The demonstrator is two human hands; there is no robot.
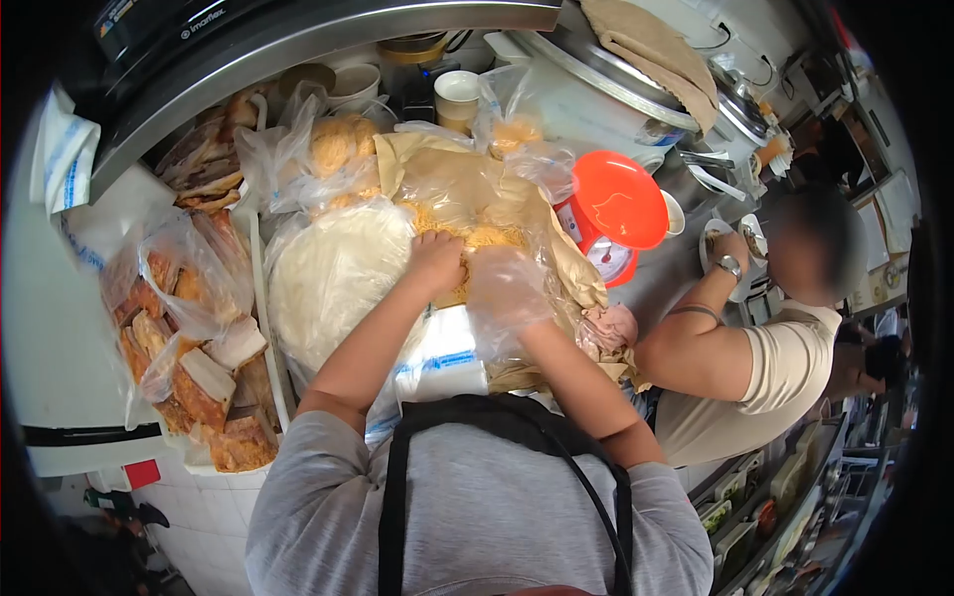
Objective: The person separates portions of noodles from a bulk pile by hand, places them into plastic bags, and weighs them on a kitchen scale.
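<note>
A pile of thin yellow strands, looking like noodles (487,236), lies in an opened brown paper and clear plastic wrapping (437,177). My left hand (437,260) is bare; its fingers curl down at the near left edge of the noodles, and what they grip is hidden. In a loose clear plastic glove, my right hand (505,288) reaches into the noodles from the near right, its fingers obscured by the glove. Just below both hands is a white plastic pack with blue print (442,353). Left of my left hand sits a large round pale stack under plastic wrap (343,278).
An orange-red dial scale (621,199) stands to the right, near a large lidded pot (606,89). Browned meat slabs (204,368) fill a tray at left. Close on my right, a co-worker (755,358) handles a small plate. A metal shelf edge (328,35) overhangs the back.
</note>
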